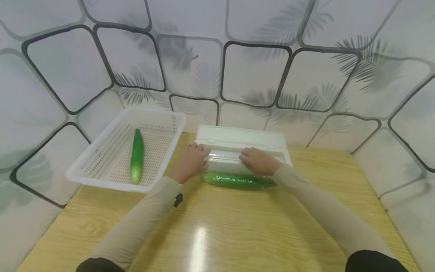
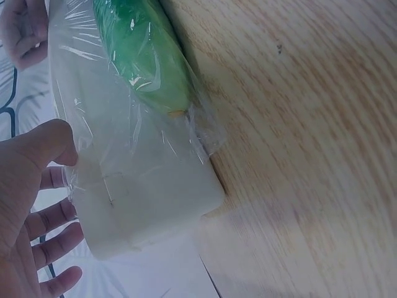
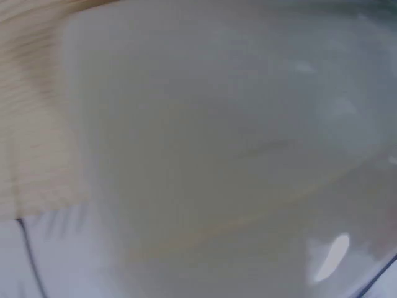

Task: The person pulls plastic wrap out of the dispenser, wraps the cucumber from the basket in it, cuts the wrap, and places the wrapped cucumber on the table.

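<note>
A white cling film dispenser box (image 1: 242,133) lies on the table with its lid raised at the back. Clear cling film (image 1: 222,158) runs from it over its front and around a green cucumber (image 1: 234,181), which lies along the near side. At the box's left end my left hand (image 1: 191,160) pinches the film's edge, its thumb in front and the other fingers spread behind in the left wrist view. My right hand (image 1: 259,161), its fingers curled, grips the film towards the box's right side. The right wrist view is blurred and shows mainly the box (image 3: 186,143).
To the left stands a white slatted plastic basket (image 1: 112,184) holding another cucumber (image 1: 137,155). The pale wooden table (image 1: 238,234) extends towards me. Behind it and at both sides rise patterned walls (image 1: 255,75), close to the box's rear.
</note>
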